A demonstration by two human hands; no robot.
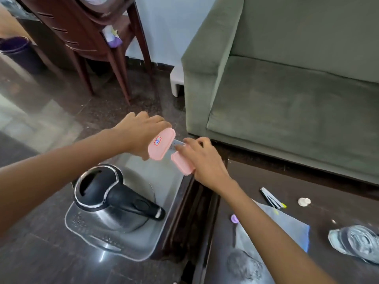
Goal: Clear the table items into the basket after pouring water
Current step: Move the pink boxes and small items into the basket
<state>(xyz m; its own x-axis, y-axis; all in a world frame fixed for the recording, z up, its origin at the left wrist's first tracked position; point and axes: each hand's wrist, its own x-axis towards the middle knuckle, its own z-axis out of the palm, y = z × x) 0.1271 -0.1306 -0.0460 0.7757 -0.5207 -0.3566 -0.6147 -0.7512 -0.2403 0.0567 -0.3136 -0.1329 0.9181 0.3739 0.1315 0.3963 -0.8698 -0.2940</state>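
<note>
Basket (164, 228) holds the kettle (110, 199); above it your left hand (141, 132) clasps a pink case (162, 143), right hand (202, 158) pinches another (182, 162).

I'm in a home's living room: a grey-green sofa (287, 95) faces my dark wooden bench (266, 181), a carved wooden chair (86, 37) stands on the polished stone floor (41, 119), and a dark bin (18, 52) sits nearby.
</note>
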